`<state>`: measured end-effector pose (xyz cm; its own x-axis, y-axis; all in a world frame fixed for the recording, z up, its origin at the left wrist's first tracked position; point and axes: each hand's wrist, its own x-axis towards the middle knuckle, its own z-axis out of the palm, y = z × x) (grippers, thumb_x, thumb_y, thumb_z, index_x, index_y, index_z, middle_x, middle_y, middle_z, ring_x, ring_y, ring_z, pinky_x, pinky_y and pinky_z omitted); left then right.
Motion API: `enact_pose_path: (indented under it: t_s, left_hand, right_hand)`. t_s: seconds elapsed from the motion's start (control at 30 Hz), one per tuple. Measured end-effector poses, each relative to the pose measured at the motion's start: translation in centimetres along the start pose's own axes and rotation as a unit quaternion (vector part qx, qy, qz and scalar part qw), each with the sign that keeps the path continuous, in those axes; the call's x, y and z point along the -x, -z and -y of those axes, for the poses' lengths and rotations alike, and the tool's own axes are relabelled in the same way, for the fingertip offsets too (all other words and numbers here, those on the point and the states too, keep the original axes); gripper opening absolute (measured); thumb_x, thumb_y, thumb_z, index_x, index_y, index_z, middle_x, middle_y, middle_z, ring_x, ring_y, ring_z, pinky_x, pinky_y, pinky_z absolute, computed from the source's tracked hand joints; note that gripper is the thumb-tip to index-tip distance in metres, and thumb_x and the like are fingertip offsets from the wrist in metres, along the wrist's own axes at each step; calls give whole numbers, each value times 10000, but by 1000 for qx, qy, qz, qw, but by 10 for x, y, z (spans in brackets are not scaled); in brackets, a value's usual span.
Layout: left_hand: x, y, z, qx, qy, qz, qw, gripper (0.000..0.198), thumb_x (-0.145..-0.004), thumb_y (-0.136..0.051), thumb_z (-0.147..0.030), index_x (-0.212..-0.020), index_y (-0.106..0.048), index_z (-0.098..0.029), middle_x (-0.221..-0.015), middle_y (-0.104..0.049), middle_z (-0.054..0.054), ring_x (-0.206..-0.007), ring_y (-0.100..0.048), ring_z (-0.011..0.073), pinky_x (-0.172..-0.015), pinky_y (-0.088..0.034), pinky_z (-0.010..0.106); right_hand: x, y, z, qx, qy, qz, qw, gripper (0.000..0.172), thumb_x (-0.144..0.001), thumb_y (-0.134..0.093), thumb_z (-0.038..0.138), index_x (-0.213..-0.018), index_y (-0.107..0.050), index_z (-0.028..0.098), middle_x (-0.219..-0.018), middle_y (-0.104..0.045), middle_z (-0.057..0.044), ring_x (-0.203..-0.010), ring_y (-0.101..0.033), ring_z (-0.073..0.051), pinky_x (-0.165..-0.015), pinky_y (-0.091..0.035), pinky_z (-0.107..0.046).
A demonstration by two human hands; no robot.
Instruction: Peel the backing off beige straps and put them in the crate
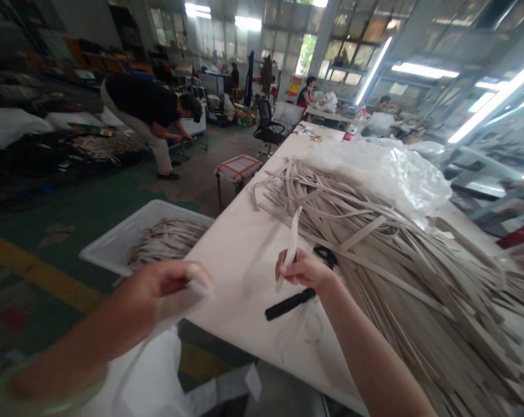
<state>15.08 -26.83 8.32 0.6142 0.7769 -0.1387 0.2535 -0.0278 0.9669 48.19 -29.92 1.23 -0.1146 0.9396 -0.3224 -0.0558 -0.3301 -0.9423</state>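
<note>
My right hand [300, 269] is closed around a pale flat strip [293, 231], which stands up out of the fingers above the table [236, 289]. Left of the table's edge, my left hand [170, 286] is smeared by motion; its thumb and fingers pinch a whitish strip end [200, 289]. Just below the right hand lies a black, long-shaped object [289, 304], its kind unclear. A large heap of beige-grey strips [375, 255] spreads over the table to the right of that hand.
Clear plastic sheeting [384, 168] covers the heap's far side. A white tub [114, 234] of similar strips stands on the floor at left, beyond it a bending person [144, 110]. A stool [238, 168] and an office chair [268, 127] stand along the table's left side.
</note>
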Motion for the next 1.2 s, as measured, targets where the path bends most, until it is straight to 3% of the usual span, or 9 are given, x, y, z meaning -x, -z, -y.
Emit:
enact_pose_path:
  t_s: [0.07,0.13,0.23,0.33,0.53,0.77,0.9,0.97,1.2]
  left_hand:
    - [-26,-24,3,35,48,58,997,368,-657,-775,-523,-753,-694,-177,-730,-683,46,-634,-581,170,-546,-418,257]
    - [-55,-47,14,8,32,58,998,319,-671,-771,-462,-728,-686,-160,-688,-665,26,-606,-545,148,-551,-388,247]
    - [-77,-71,36,-23,21,58,998,296,-705,-733,-428,-703,-668,-139,-665,-644,19,-607,-522,143,-556,-364,243]
    - [-73,-78,49,-26,39,79,996,289,-745,-681,-421,-690,-651,-138,-638,-619,13,-600,-505,142,-555,-347,243]
    - [-66,-74,45,-99,57,77,990,336,-789,-600,-449,-654,-619,-142,-644,-592,22,-622,-488,150,-565,-333,254]
    - [-68,-80,42,-142,36,86,985,252,-819,-563,-354,-638,-569,-179,-670,-609,16,-691,-554,177,-613,-383,258]
    - [-68,-86,50,-124,32,83,988,136,-832,-589,-305,-891,-645,-196,-904,-694,39,-828,-626,202,-706,-444,276]
    - [-68,-88,55,-148,21,72,986,107,-826,-587,-250,-896,-646,-194,-913,-697,44,-845,-631,204,-729,-444,282]
    - [-70,-95,56,-218,-13,64,974,182,-796,-644,-315,-709,-554,-182,-723,-609,9,-688,-541,168,-626,-370,268]
  right_hand:
    - [23,-20,-7,-3,-5,97,995,421,-495,-898,411,-682,-675,106,-639,-681,-74,-414,-518,-97,-380,-402,-209]
    - [39,-30,-14,-36,24,108,993,340,-609,-848,398,-711,-681,120,-592,-640,-37,-413,-528,-96,-380,-398,-194]
    - [43,-30,-25,-125,87,-15,988,264,-677,-809,363,-716,-650,156,-538,-556,24,-375,-483,-64,-347,-351,-159]
    - [35,-27,-35,-178,110,-139,968,294,-621,-840,346,-723,-622,176,-531,-524,45,-354,-457,-56,-328,-349,-156]
    - [31,-32,-42,-200,144,-237,940,318,-619,-837,363,-748,-602,192,-527,-505,56,-359,-444,-65,-333,-369,-185]
    - [32,-38,-49,-164,110,-197,960,309,-688,-810,388,-826,-632,177,-518,-542,56,-356,-485,-76,-322,-369,-178]
    - [30,-40,-57,-118,26,-83,989,407,-714,-795,407,-1009,-665,158,-515,-571,53,-378,-529,-84,-351,-388,-162]
    - [30,-42,-60,-91,0,-38,995,431,-704,-803,393,-1028,-664,145,-541,-607,39,-394,-546,-86,-377,-406,-165]
    - [29,-57,-65,-13,0,-75,997,256,-796,-697,390,-756,-644,143,-432,-573,31,-348,-494,-75,-365,-365,-155]
